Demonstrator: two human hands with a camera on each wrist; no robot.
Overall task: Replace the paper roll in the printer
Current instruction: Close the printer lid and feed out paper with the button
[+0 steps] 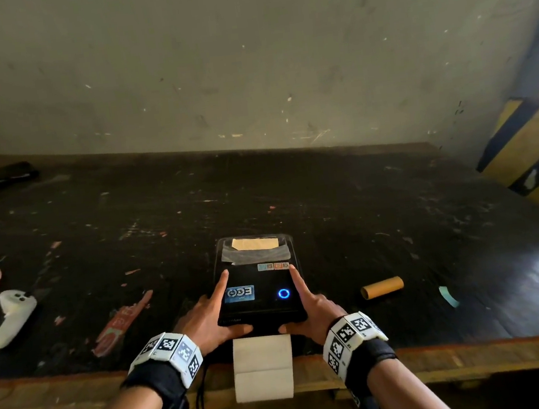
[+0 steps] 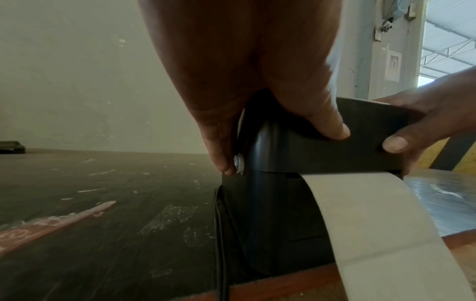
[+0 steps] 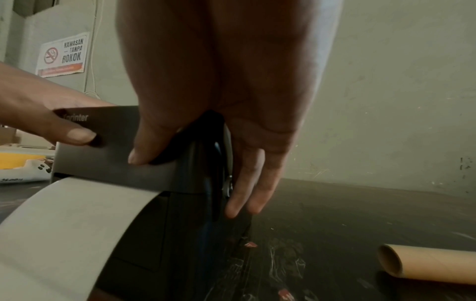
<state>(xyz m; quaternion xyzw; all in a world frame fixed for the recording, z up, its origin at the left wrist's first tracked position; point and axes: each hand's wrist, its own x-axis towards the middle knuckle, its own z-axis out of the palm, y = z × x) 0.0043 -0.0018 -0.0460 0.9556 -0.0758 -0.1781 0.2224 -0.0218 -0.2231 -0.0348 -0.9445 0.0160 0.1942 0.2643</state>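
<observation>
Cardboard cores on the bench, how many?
1. A bare cardboard core lies on its side on the bench, right of the printer, clear of the right hand. Any core inside the printer is hidden.

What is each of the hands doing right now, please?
Left hand: holds the left side of the printer, thumb on its front edge, index finger straight on top.
Right hand: holds the printer's right side the same way.
</observation>
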